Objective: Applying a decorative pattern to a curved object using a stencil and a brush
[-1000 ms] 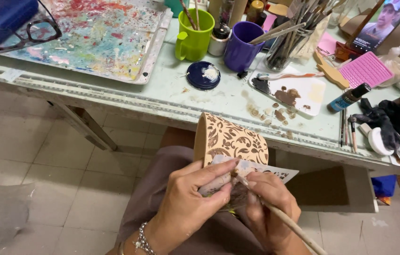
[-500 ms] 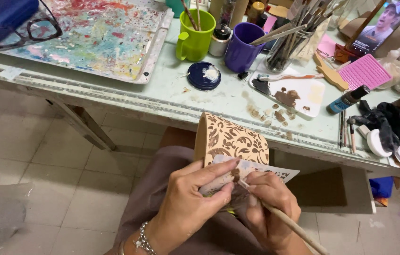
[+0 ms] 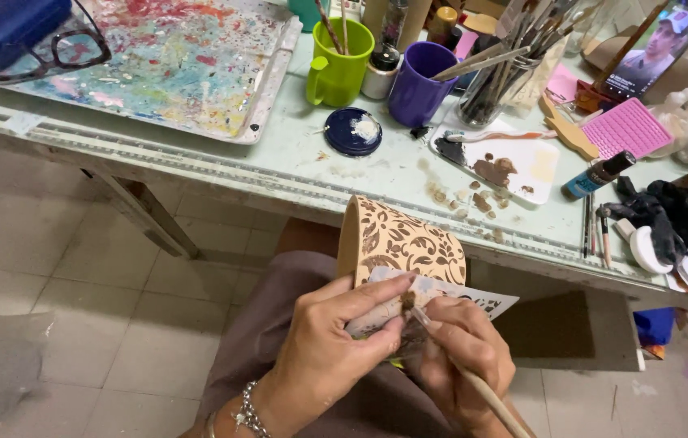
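At six o'clock, over the lap, the left hand (image 3: 324, 345) curls shut around the patterned pot (image 3: 401, 243) and pins the stencil (image 3: 433, 296) flat — so the right hand (image 3: 462, 353), fingers pinched closed on the brush (image 3: 474, 381), can dab cleanly.

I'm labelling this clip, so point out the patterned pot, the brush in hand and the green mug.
patterned pot (image 3: 405, 241), head view, stencilled side.
brush (image 3: 474, 383), head view, wooden handle.
green mug (image 3: 342, 71), head view, outer wall.

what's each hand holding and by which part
Left hand presses the stencil sheet against the patterned pot; right hand grips the brush near its bristle end.
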